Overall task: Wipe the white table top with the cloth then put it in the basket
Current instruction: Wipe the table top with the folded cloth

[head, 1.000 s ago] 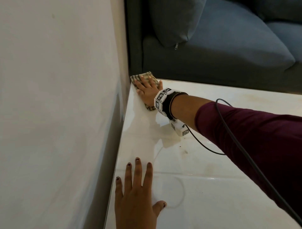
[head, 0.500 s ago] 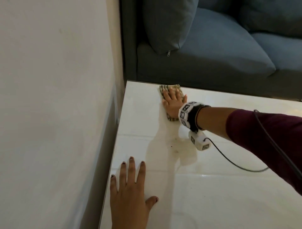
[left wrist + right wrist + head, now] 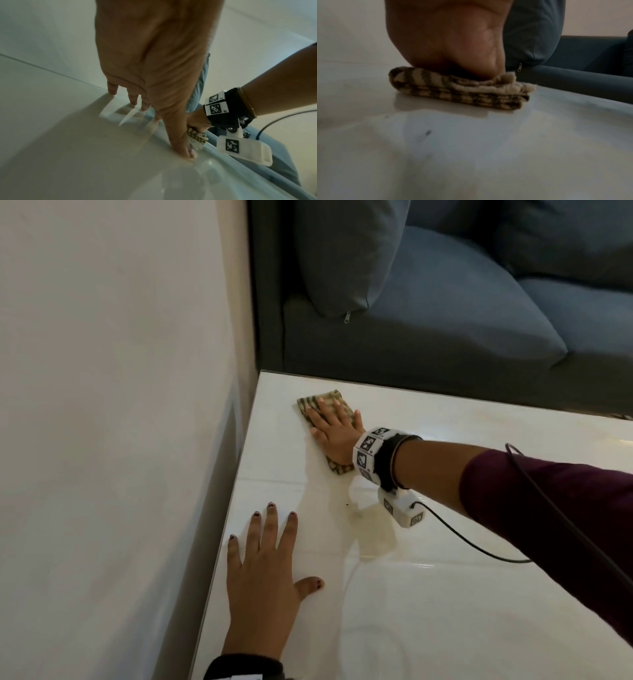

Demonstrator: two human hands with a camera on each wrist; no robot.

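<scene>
Left hand (image 3: 263, 570): flat on the white table top (image 3: 445, 611), fingers spread, nearest the camera. Beyond it, right hand (image 3: 337, 436) presses flat, fingers straight, on the folded checked cloth (image 3: 320, 402) near the far-left corner. Cloth's long axis runs diagonally, far-left to near-right. Wristband (image 3: 368, 451) carries black-and-white marker squares; no readable text. Right wrist view alone shows the cloth's stacked folds (image 3: 462, 93) and a cushion zip (image 3: 520, 67).

Head cam: high, looks forward and down over desk (image 3: 445, 594) toward sofa (image 3: 445, 320), wall at left. Left wrist cam: low, very near left hand (image 3: 154, 60), faces along fingers across desk. Right wrist cam: near desk level, close behind right hand (image 3: 447, 40) on cloth (image 3: 462, 89). All three share cloth, desk corner, sofa.
</scene>
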